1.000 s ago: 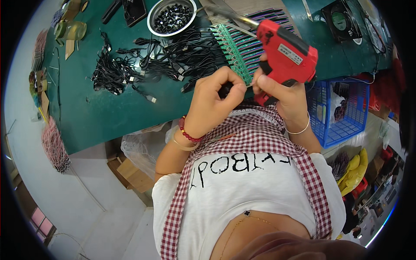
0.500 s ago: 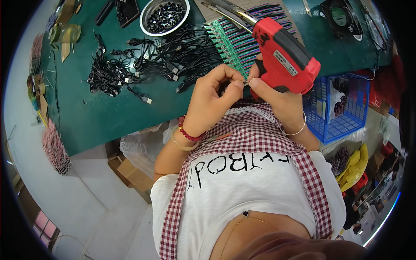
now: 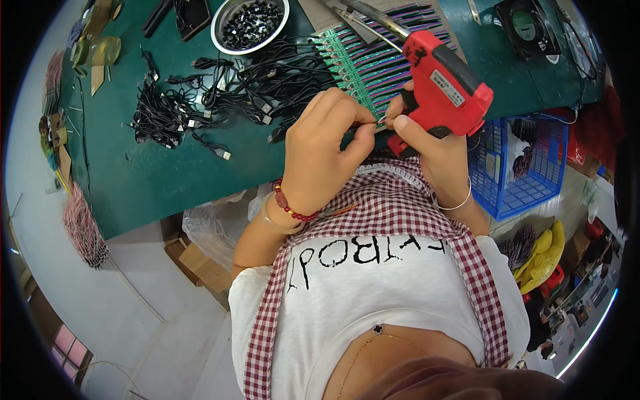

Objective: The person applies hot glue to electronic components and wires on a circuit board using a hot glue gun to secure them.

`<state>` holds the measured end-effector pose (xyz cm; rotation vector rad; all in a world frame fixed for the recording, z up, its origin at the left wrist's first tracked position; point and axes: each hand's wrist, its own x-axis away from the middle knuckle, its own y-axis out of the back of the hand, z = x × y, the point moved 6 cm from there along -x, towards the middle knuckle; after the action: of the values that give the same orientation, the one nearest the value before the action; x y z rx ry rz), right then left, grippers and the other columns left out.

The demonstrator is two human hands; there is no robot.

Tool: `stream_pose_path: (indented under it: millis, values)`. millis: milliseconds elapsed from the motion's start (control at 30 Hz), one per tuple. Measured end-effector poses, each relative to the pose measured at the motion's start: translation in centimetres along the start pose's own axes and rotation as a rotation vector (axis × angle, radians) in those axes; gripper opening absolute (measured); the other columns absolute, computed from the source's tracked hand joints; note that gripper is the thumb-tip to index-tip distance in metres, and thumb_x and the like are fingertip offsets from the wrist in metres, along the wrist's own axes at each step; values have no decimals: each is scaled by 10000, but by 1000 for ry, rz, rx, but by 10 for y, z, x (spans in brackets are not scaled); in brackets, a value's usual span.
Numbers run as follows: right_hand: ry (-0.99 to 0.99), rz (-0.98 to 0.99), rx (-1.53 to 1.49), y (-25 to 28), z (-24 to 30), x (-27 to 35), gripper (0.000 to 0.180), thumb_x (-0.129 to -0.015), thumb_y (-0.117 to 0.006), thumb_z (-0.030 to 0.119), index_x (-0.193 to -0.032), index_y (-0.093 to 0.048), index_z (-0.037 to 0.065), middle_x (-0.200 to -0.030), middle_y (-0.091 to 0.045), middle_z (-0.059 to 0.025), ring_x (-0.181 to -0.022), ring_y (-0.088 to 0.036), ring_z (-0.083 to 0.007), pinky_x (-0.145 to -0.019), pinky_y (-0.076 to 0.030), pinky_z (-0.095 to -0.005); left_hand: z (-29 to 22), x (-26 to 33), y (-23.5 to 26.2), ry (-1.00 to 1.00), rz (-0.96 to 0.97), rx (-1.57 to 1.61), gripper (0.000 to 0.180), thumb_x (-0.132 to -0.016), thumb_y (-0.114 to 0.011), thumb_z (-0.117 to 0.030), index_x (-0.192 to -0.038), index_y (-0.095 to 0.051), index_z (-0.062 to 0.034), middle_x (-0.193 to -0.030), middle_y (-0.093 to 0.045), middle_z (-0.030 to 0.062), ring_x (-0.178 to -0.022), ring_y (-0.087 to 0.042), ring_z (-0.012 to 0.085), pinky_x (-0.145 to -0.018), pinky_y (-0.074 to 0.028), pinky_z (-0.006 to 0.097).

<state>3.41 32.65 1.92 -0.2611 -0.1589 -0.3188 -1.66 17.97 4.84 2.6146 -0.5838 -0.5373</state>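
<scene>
While black cables (image 3: 167,117) lie on the green table (image 3: 167,183), the left hand (image 3: 327,143) curls thumb and forefinger toward each other at the near end of the green boards (image 3: 345,70), on what I cannot tell, and the right hand (image 3: 437,150) grips the red gun (image 3: 437,70), whose barrel (image 3: 381,20) slants above the boards.

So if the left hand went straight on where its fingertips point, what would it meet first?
Probably the right hand, at its fingertips, just right of the left hand. Depth is unclear, though: the row of green circuit boards ends near that gap and might come first.
</scene>
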Motion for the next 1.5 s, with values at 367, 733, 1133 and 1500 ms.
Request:
stream_pose_path:
  millis: [367, 733, 1133, 1500]
  values:
    - [-127, 25, 213, 1, -7, 4, 432, -779, -654, -47, -1177, -486, -27, -867, -599, -50, -787, -569, -109, -705, -461, -246, -2, 0, -2, 6, -50, -51, 134, -670, -639, 61, -761, -573, -13, -708, -543, 65, -664, -541, 204, -567, -412, 298]
    - [-29, 5, 142, 74, -22, 44, 357, -910, -559, 131, -1199, -457, -52, -672, -513, -65, -569, -445, -107, -573, -403, -264, 32, -6, -12, -38, 28, -462, 115, -703, -655, -24, -789, -578, -29, -1126, -579, 117, -930, -545, 297, -776, -473, 381]
    - [8, 104, 562, 101, -46, 79, 187, -779, -712, 171, -898, -637, 48, -792, -588, -71, -635, -554, -207, -574, -418, -308, 33, -7, -16, -17, 37, -470, 111, -690, -650, -10, -761, -565, -8, -1106, -574, 132, -908, -540, 305, -763, -473, 390]
    - [69, 58, 546, 97, -35, 78, 173, -749, -711, 131, -881, -643, 42, -782, -593, -83, -649, -582, -228, -564, -436, -315, 33, -9, -16, -3, 45, -485, 106, -681, -652, -5, -744, -567, -3, -1100, -570, 128, -901, -539, 296, -748, -479, 388]
